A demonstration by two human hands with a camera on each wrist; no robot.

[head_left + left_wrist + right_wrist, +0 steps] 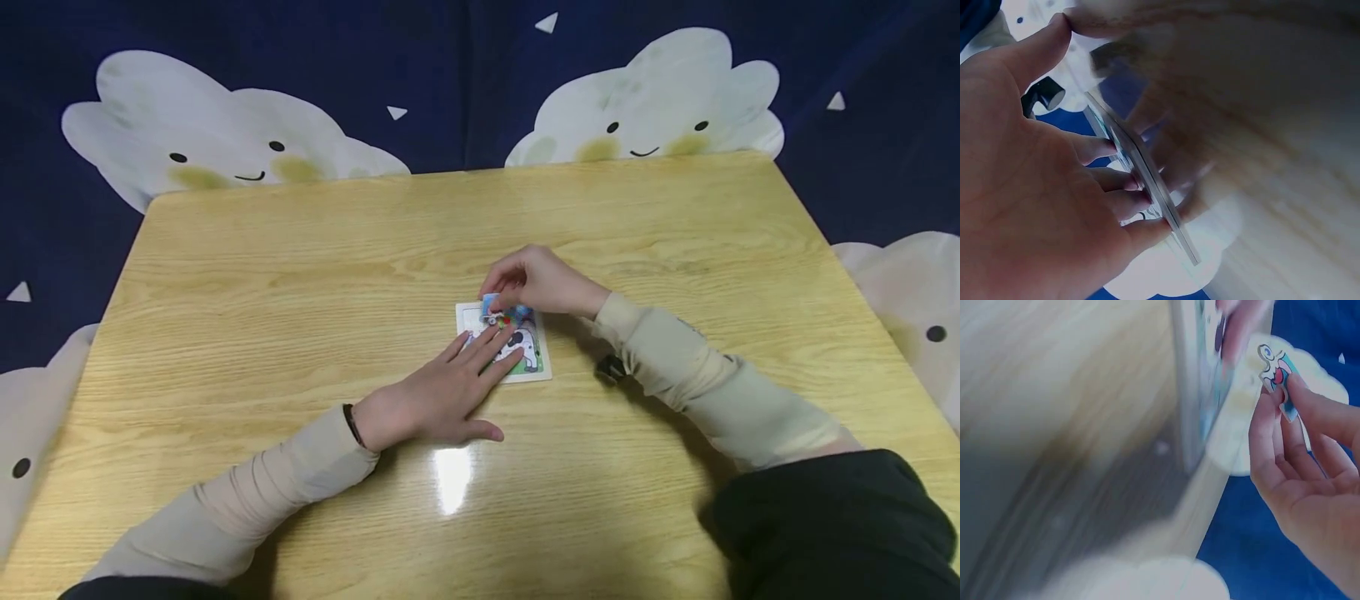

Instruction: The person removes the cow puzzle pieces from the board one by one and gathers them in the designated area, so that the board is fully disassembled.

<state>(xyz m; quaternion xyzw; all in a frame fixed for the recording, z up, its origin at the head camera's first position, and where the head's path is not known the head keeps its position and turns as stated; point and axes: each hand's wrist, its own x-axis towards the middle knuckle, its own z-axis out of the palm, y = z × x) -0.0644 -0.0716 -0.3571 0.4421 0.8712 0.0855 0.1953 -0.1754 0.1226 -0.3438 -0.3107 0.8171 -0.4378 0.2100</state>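
Observation:
A small jigsaw puzzle (546, 371) in a pale frame lies on the table, its picture showing a black-and-white spotted animal on green. Over its lower left part my left hand (438, 402) is spread, straight fingertips resting on the picture and thumb held apart. In the left wrist view the puzzle's frame (1141, 165) appears edge-on, with fingers of the left hand (1041, 187) reaching its face. Above the upper edge, my right hand (555, 282) pinches a puzzle piece (1280, 374) between thumb and fingers. That piece has blue, red and white printing. Fingers hide part of the picture.
The wooden table (300, 275) extends around the puzzle on all sides. Behind it hangs a dark blue cloth (465, 75) with smiling white clouds. A dark object (611, 368) sits under the right wrist.

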